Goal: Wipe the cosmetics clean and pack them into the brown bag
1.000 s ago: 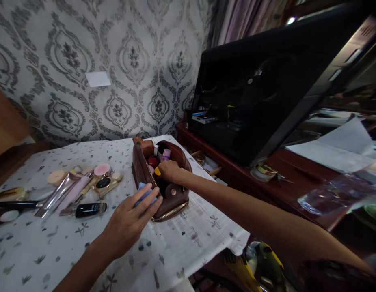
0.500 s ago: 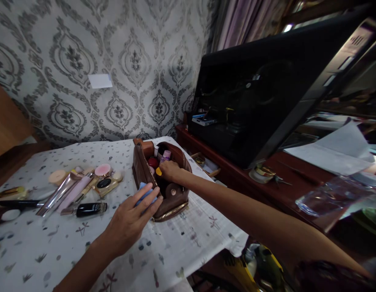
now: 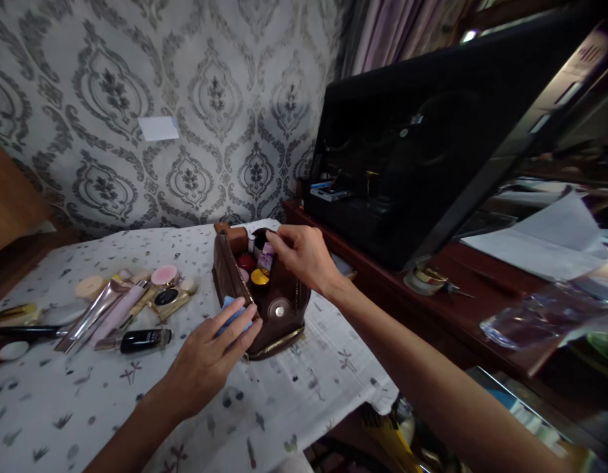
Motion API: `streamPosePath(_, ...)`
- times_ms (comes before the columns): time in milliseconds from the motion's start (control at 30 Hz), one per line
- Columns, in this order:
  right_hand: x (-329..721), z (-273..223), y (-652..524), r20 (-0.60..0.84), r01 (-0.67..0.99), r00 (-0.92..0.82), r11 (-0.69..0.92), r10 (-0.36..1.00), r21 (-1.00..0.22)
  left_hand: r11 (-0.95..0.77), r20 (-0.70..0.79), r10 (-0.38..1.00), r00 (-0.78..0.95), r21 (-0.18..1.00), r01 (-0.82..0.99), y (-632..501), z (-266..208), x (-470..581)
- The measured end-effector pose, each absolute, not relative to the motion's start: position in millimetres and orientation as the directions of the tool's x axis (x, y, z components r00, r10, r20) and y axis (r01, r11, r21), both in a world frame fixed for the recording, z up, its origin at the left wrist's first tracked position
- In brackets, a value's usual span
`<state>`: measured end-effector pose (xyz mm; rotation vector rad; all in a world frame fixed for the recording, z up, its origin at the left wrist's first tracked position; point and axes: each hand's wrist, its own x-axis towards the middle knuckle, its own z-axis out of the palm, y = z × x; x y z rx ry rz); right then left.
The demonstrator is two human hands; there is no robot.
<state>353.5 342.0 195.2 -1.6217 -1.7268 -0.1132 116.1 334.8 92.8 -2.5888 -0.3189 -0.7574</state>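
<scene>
A brown makeup bag (image 3: 229, 269) stands unzipped on the cloth-covered table. Inside it I see a yellow-lidded round container (image 3: 260, 276), a small purple bottle (image 3: 266, 256), a red round item (image 3: 245, 262) and a white-capped tube (image 3: 251, 243). My left hand (image 3: 218, 345) presses a folded blue cloth or sponge (image 3: 227, 303) against the bag's near left side, fingers closed over it. At the bag's right rim is my right hand (image 3: 306, 256), its thumb and fingers closed around the edge; the rim under them is mostly hidden.
Left of the bag lie several cosmetics, among them a pink compact (image 3: 165, 275), a pink tube (image 3: 119, 310) and a black-capped bottle (image 3: 145, 339). A dark television (image 3: 407, 144) leans over the red-brown cabinet (image 3: 461, 276) on the right, near a glass jar (image 3: 425, 281) and papers (image 3: 545, 230).
My right hand has come up out of the bag's inside to its right rim. The yellow-lidded container now lies uncovered in the bag. My left hand stays in place.
</scene>
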Motion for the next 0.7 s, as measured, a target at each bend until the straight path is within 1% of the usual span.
streamPosePath(67,355.8,187.0,329.8,0.610,0.829,0.114,0.263,0.784,-0.493,-0.883,0.550,0.104,0.828,-0.332,0.332,334.2,94.1,116.1)
streamPosePath(133,355.9,176.5,317.9,0.638,0.780,0.141,0.311,0.757,-0.542,-0.882,0.547,0.107,0.830,-0.333,0.333,333.8,95.5,115.9)
streamPosePath(200,353.5,165.9,305.8,0.660,0.743,0.173,0.342,0.731,-0.575,-0.882,0.549,0.103,0.830,-0.335,0.331,333.7,96.5,115.6)
streamPosePath(267,347.7,155.3,292.7,0.686,0.721,0.175,0.383,0.706,-0.577,-0.883,0.543,0.100,0.834,-0.338,0.326,333.9,96.7,115.0)
streamPosePath(333,337.8,143.6,279.5,0.734,0.717,0.097,0.465,0.672,-0.520,-0.886,0.526,0.104,0.844,-0.337,0.320,334.3,96.5,114.2)
streamPosePath(433,316.7,123.0,263.8,0.810,0.707,-0.118,0.621,0.574,-0.337,-0.891,0.514,0.101,0.852,-0.334,0.307,334.7,96.1,112.1)
streamPosePath(467,308.8,115.6,260.4,0.828,0.701,-0.178,0.659,0.531,-0.272,-0.893,0.518,0.097,0.850,-0.332,0.304,334.9,95.9,110.6)
streamPosePath(533,293.2,100.7,256.9,0.828,0.692,-0.272,0.698,0.491,-0.186,-0.896,0.526,0.094,0.845,-0.325,0.302,335.8,95.1,105.7)
streamPosePath(600,279.1,86.2,257.4,0.808,0.674,-0.351,0.727,0.473,-0.132,-0.897,0.541,0.103,0.835,-0.312,0.313,337.9,92.3,97.3)
streamPosePath(700,260.4,66.0,264.3,0.757,0.621,-0.461,0.778,0.463,-0.097,-0.881,0.574,0.163,0.802,-0.282,0.381,344.9,83.4,78.7)
